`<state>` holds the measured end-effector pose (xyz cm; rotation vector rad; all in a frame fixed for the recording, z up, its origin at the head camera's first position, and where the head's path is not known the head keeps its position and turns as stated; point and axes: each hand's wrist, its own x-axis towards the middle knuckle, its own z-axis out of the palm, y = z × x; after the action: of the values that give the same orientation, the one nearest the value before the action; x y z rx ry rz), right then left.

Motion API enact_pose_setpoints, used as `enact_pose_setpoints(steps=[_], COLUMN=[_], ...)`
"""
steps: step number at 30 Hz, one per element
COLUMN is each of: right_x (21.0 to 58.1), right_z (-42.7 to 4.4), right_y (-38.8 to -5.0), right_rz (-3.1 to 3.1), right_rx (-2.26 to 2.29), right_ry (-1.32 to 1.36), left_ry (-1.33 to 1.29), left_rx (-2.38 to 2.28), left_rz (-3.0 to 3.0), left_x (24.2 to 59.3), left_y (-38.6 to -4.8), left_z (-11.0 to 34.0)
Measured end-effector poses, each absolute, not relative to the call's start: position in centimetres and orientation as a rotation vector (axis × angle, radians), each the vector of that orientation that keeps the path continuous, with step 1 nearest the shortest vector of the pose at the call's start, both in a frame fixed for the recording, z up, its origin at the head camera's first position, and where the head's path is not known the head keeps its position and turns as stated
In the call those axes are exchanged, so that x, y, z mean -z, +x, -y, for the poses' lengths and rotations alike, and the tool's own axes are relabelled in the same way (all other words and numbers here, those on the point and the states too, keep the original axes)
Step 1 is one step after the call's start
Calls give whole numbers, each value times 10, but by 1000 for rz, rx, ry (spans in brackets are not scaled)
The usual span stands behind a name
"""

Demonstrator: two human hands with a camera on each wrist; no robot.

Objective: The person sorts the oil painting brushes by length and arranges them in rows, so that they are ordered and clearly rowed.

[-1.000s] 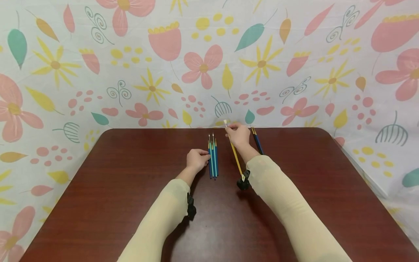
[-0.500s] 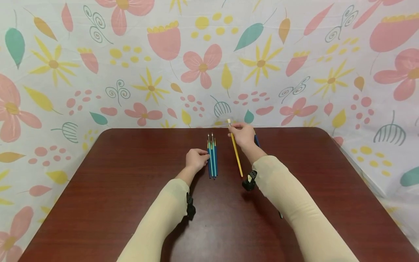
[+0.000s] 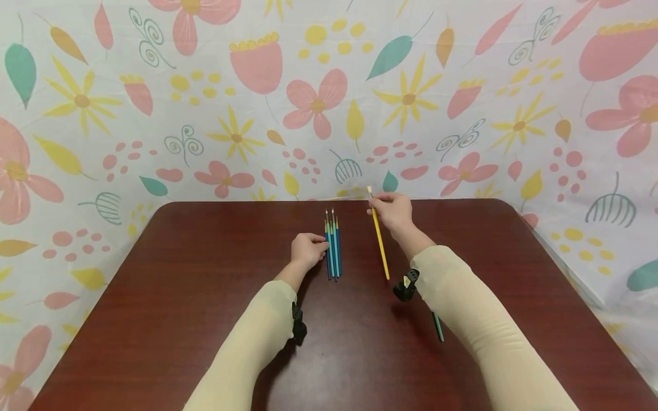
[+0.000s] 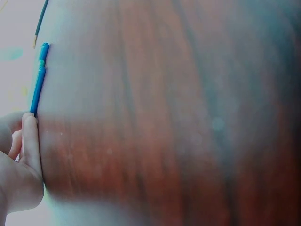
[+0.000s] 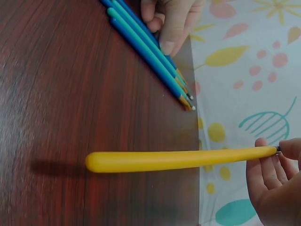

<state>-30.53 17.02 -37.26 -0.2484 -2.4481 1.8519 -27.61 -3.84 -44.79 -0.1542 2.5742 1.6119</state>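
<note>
Several blue and teal paintbrushes (image 3: 333, 251) lie side by side on the table, white-tipped or pale ends toward the wall. At their left edge my left hand (image 3: 307, 250) pinches the outermost blue paintbrush (image 4: 37, 89); in the right wrist view its thumb (image 5: 170, 40) lies against the shaft. My right hand (image 3: 393, 211) holds a yellow paintbrush (image 3: 380, 242) near its pale bristles, pinched between thumb and fingers. Its long yellow handle (image 5: 178, 160) slants toward me above the table, casting a shadow in the right wrist view.
A dark green brush handle (image 3: 438, 328) shows from under the right sleeve (image 3: 462, 297); the rest of it is hidden. The brown table (image 3: 180, 285) ends at a flower-patterned cloth (image 3: 308, 114) behind. Each wrist carries a small black camera (image 3: 405, 288).
My right hand has moved to the right with the yellow paintbrush, away from the blue and teal ones. The dark blue brushes at the right are now covered by that arm. The left hand stays put.
</note>
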Motion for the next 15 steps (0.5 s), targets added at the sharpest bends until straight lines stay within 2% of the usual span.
enact_pose_setpoints(steps=[15], right_x=[368], right_z=[-198], right_y=[-295], right_rz=[2457], right_rx=[-1902], right_ry=[-256], left_ry=[-161], left_rx=[-1613], left_rz=[-2574], left_x=[448], left_y=[-275], left_z=[39])
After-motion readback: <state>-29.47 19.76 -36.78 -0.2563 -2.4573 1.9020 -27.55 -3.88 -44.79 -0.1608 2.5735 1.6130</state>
